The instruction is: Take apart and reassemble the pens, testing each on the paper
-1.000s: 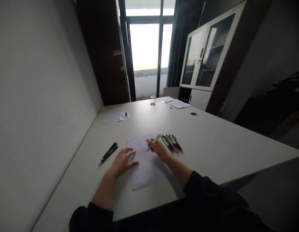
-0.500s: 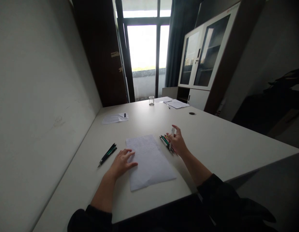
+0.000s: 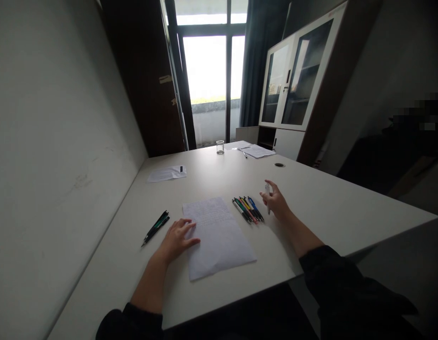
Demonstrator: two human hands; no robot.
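Note:
My left hand (image 3: 179,238) rests with spread fingers on the left edge of a white sheet of paper (image 3: 222,250), whose upper part carries lines of writing. In my right hand (image 3: 277,203) is a whitish pen (image 3: 268,198), held nearly upright above the table by the closed fingers. Between the paper and that hand lies a row of several colored pens (image 3: 248,210), side by side, with green, yellow, red and blue among them. A few dark pens (image 3: 155,228) with green parts lie together left of my left hand.
The white table (image 3: 311,226) meets a wall on the left. Toward its far end are a glass jar (image 3: 220,148), loose papers (image 3: 258,151) with a pen, a plastic sleeve (image 3: 167,174) and a round cable hole (image 3: 280,165). A glass-doored cabinet (image 3: 299,80) stands beyond.
My right hand has moved right with the whitish pen, away from the row of pens, which now shows fully. My left hand stays on the paper. The view has shifted slightly.

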